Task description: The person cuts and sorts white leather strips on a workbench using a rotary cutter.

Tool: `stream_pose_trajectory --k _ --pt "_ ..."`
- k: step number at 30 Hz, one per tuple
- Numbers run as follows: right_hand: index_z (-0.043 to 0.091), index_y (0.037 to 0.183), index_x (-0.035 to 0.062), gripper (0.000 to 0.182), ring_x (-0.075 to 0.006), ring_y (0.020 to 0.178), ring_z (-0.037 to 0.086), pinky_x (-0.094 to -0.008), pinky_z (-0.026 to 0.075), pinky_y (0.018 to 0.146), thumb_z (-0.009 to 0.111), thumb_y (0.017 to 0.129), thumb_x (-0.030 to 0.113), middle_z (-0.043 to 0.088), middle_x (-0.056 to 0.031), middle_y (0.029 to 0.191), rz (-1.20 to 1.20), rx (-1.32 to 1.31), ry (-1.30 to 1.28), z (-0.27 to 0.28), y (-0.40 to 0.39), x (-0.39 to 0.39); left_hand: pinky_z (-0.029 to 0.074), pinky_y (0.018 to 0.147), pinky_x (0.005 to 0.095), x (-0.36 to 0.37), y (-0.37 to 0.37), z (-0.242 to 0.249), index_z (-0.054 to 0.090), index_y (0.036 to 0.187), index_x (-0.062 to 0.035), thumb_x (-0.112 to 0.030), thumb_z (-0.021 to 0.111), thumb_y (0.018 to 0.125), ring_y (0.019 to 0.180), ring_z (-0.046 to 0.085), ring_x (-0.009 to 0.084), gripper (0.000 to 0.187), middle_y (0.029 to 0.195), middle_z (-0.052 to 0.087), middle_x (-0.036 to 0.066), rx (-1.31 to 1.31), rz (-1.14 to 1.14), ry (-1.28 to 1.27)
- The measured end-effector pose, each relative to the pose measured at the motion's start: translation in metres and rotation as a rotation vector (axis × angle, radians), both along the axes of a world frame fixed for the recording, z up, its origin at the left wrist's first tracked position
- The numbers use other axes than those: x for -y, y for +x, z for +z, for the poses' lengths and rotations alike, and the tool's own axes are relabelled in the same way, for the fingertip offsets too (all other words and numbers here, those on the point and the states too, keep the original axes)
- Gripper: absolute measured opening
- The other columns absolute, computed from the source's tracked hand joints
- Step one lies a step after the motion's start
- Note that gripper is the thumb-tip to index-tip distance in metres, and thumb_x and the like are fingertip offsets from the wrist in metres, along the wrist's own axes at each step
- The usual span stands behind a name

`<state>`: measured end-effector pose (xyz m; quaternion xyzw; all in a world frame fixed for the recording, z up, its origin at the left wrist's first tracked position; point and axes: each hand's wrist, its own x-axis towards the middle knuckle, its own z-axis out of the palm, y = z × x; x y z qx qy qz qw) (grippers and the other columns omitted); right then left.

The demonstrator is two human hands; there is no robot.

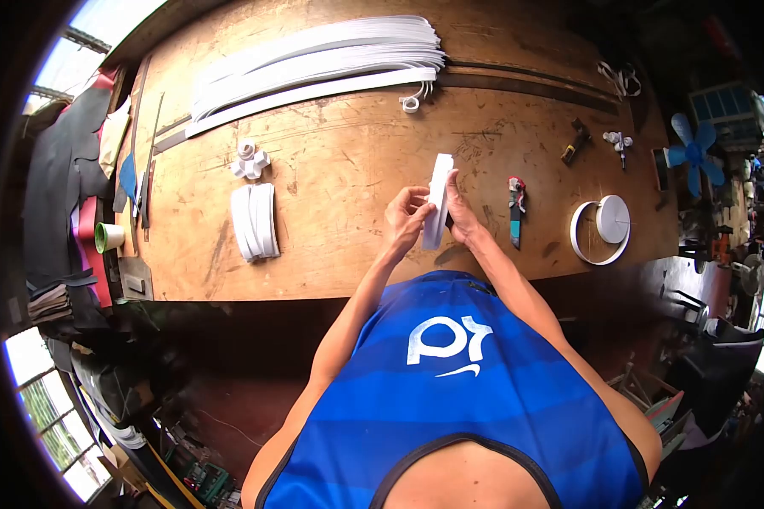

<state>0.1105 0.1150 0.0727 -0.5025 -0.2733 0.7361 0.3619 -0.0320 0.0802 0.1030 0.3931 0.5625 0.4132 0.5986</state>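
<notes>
A stack of white strips (438, 199) is held upright over the table in front of my chest. My left hand (408, 216) grips its left side, fingers curled and thumb against the strips. Along the right side, my right hand (460, 208) presses with its palm and thumb. To the right lies a box cutter (516, 212) with a teal and black handle. On the left rests a bundle of short white strips (255, 222), with small white rolls (249, 161) just above it.
A large pile of long white strips (314, 64) lies at the back of the wooden table (339, 170). A white tape roll (613, 219) with a loose loop sits at right, near a yellow-black tool (575, 142). A green-white cup (109, 237) stands at the left edge; a blue fan (694, 155) is beyond the right edge.
</notes>
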Motion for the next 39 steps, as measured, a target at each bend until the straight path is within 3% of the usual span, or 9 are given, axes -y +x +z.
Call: stream_pose_trajectory --k 4,6,7,10,16,24,33,35,39 --pt "0.056 0.11 0.0022 0.088 -0.0143 0.085 0.062 -0.0322 0.053 0.075 0.044 0.076 0.083 0.062 -0.0067 0.093 0.045 -0.029 0.011 0.018 0.003 0.004 0.048 0.06 0.0215 0.005 0.002 0.001 0.06 0.113 -0.0026 -0.013 0.067 0.088 0.074 0.06 0.0087 0.028 0.086 0.066 0.004 -0.03 0.009 0.023" --pt "0.057 0.11 0.0029 0.071 -0.0138 0.086 0.062 -0.0315 0.052 0.075 0.054 0.084 0.069 0.062 -0.0065 0.094 0.039 -0.065 -0.053 0.033 0.003 0.006 0.049 0.061 0.0219 0.006 0.001 -0.003 0.06 0.115 -0.0027 -0.014 0.067 0.089 0.075 0.061 0.009 0.029 0.089 0.067 0.006 -0.049 0.027 0.022" --pt "0.057 0.11 0.0029 0.071 -0.0138 0.086 0.062 -0.0315 0.052 0.075 0.054 0.084 0.069 0.062 -0.0065 0.094 0.033 -0.069 -0.049 0.028 0.005 0.006 0.049 0.061 0.0219 0.006 0.0 -0.005 0.06 0.115 -0.0027 -0.014 0.067 0.089 0.075 0.061 0.009 0.029 0.089 0.067 0.006 -0.052 0.021 0.026" --pt "0.052 0.119 0.0036 0.053 -0.0151 0.092 0.062 -0.032 0.052 0.08 0.07 0.085 0.04 0.063 -0.0071 0.1 0.063 -0.246 -0.081 0.016 0.017 0.006 0.05 0.062 0.0222 0.006 -0.008 -0.009 0.06 0.117 -0.0021 -0.014 0.066 0.09 0.077 0.061 0.0092 0.03 0.096 0.068 0.007 -0.001 0.003 0.021" --pt "0.047 0.121 0.0022 0.06 -0.016 0.097 0.061 -0.0336 0.052 0.084 0.079 0.078 0.028 0.06 -0.0076 0.108 0.058 -0.221 -0.018 0.02 0.021 0.015 0.05 0.063 0.0217 0.015 -0.014 -0.004 0.059 0.117 -0.0001 -0.014 0.066 0.091 0.078 0.062 0.0093 0.031 0.099 0.068 0.008 0.14 0.005 -0.05" --pt "0.045 0.122 0.0049 0.063 -0.0172 0.1 0.06 -0.0335 0.052 0.084 0.082 0.075 0.025 0.059 -0.0071 0.111 0.03 -0.189 0.009 0.013 0.02 0.023 0.05 0.062 0.0216 0.03 -0.006 -0.005 0.061 0.109 -0.001 -0.016 0.069 0.088 0.08 0.061 0.0094 0.027 0.093 0.066 0.005 0.108 0.111 -0.06" --pt "0.045 0.125 0.0022 0.074 -0.0167 0.1 0.06 -0.0323 0.051 0.085 0.087 0.07 0.029 0.06 -0.0085 0.111 0.001 -0.035 0.097 0.005 0.018 0.026 0.049 0.06 0.0204 0.032 -0.01 -0.012 0.059 0.109 -0.0029 -0.017 0.072 0.086 0.077 0.061 0.0091 0.029 0.091 0.064 0.004 0.177 0.064 -0.14" --pt "0.044 0.126 0.0011 0.076 -0.0167 0.1 0.06 -0.032 0.051 0.085 0.087 0.07 0.029 0.061 -0.0094 0.111 -0.006 -0.013 0.091 0.006 0.017 0.027 0.051 0.066 0.0216 0.031 -0.011 -0.015 0.059 0.11 -0.0039 -0.018 0.071 0.087 0.082 0.061 0.009 0.03 0.096 0.064 0.003 0.116 0.036 -0.158" --pt "0.055 0.115 0.0004 0.053 -0.0146 0.088 0.064 -0.03 0.053 0.078 0.082 0.076 0.024 0.066 -0.0079 0.101 0.01 -0.027 0.049 0.007 0.019 0.027 0.052 0.066 0.022 0.028 -0.013 -0.019 0.059 0.111 -0.0039 -0.018 0.071 0.087 0.08 0.062 0.0091 0.031 0.096 0.064 0.003 0.099 0.021 -0.166"
